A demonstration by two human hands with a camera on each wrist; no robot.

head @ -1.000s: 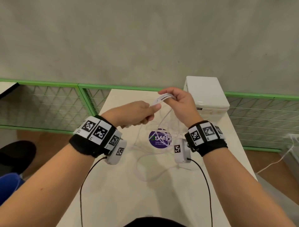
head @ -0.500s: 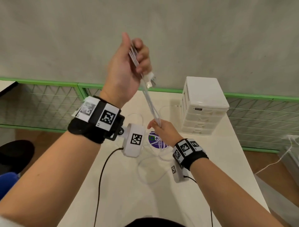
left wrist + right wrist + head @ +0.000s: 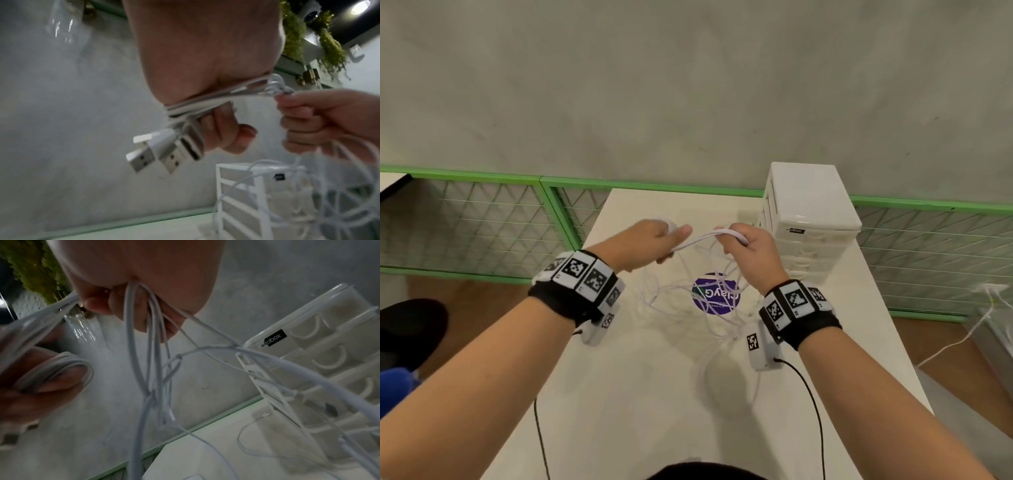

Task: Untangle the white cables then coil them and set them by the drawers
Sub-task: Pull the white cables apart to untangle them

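Observation:
Several white cables (image 3: 705, 237) stretch between my two hands above the table. My left hand (image 3: 654, 240) grips the bundle, with the strands wound round its fingers (image 3: 218, 129) and USB plugs (image 3: 164, 154) sticking out below. My right hand (image 3: 743, 246) grips the same strands (image 3: 144, 337) a short way to the right. From it loose loops (image 3: 688, 291) hang down tangled onto the white table (image 3: 619, 394). The white drawer unit (image 3: 808, 219) stands at the table's back right, just beyond my right hand.
A round purple sticker (image 3: 716, 294) lies on the table under the hanging loops. Green-framed mesh panels (image 3: 482, 222) line the far edge, with a grey wall behind. Another white cord (image 3: 962, 335) runs over the floor at the right.
My left hand, raised high with the cables half a second ago, has come down level with my right. My right hand has risen from the table to grip the strands beside it.

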